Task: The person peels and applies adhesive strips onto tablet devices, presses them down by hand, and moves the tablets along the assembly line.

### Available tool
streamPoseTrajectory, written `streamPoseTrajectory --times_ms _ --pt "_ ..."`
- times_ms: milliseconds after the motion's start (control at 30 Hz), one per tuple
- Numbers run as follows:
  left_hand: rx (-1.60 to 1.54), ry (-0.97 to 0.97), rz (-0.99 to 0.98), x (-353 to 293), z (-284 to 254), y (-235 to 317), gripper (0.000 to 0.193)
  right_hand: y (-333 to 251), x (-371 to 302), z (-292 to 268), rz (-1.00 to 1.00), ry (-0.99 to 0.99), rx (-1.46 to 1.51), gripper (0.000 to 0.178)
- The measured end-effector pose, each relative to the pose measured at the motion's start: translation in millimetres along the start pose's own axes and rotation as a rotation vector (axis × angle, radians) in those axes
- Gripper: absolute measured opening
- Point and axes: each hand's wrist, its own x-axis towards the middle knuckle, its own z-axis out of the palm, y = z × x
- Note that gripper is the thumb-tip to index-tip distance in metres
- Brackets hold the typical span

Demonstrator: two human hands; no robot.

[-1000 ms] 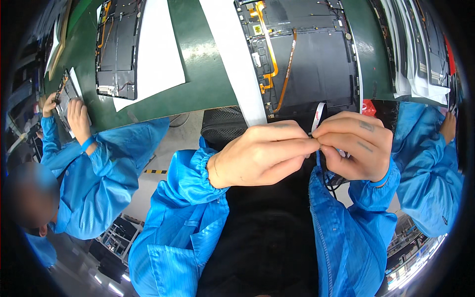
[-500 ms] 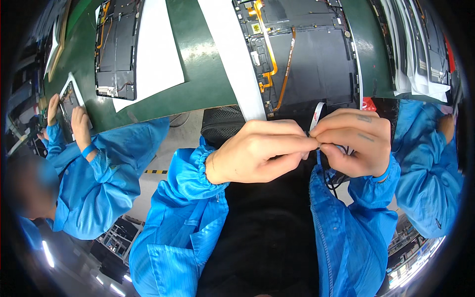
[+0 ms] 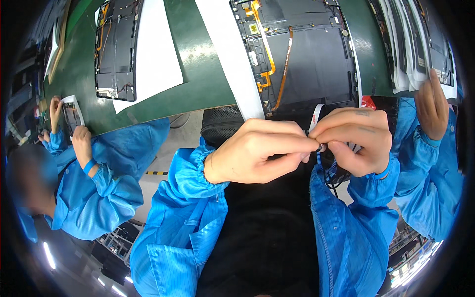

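My left hand (image 3: 260, 151) is closed in a pinch, its thumb and fingertips meeting my right fingertips. My right hand (image 3: 358, 141) pinches at the same spot, fingers curled. Between the fingertips is a small dark piece, mostly hidden, too small to name. A narrow white strip (image 3: 316, 117) with a red mark curves up from behind the fingers. Below the fingertips hang a blue coiled cord (image 3: 320, 161) and thin black cords. Just beyond both hands, an opened tablet-like device (image 3: 316, 64) lies with its dark inner side up, orange flex cables running across its left half.
White sheets (image 3: 166, 59) lie on the green table (image 3: 203, 64), a second opened device (image 3: 116, 54) on one. Several panels with white sheets (image 3: 408, 54) stand at right, a co-worker's hand (image 3: 431, 109) on them. At left another co-worker holds a small panel (image 3: 73, 115).
My hands stay together and have barely moved. The opened device appears slightly shifted left in view. At right, the co-worker's hand has risen to the panels; at left, the co-worker's small panel has tilted.
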Motion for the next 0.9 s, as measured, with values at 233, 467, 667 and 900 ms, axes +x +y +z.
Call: streamPoseTrajectory --times_ms 233,467,667,900 --pt "0.007 -0.010 -0.007 2.3 0.7 0.5 0.019 -2.2 -0.3 1.5 -0.013 0.042 -0.023 0.017" --pt "-0.113 -0.108 -0.047 4.0 -4.5 12.4 0.019 -14.6 -7.4 -4.4 0.109 0.219 -0.184 0.009" --pt "-0.344 -0.152 0.012 -3.6 -12.5 25.6 0.018 -14.8 -52.4 -23.9 0.290 0.585 -0.376 0.004" --pt "-0.370 -0.171 0.016 -0.2 -10.2 27.1 0.020 -19.5 -134.0 -77.2 0.777 0.704 -0.525 0.006"
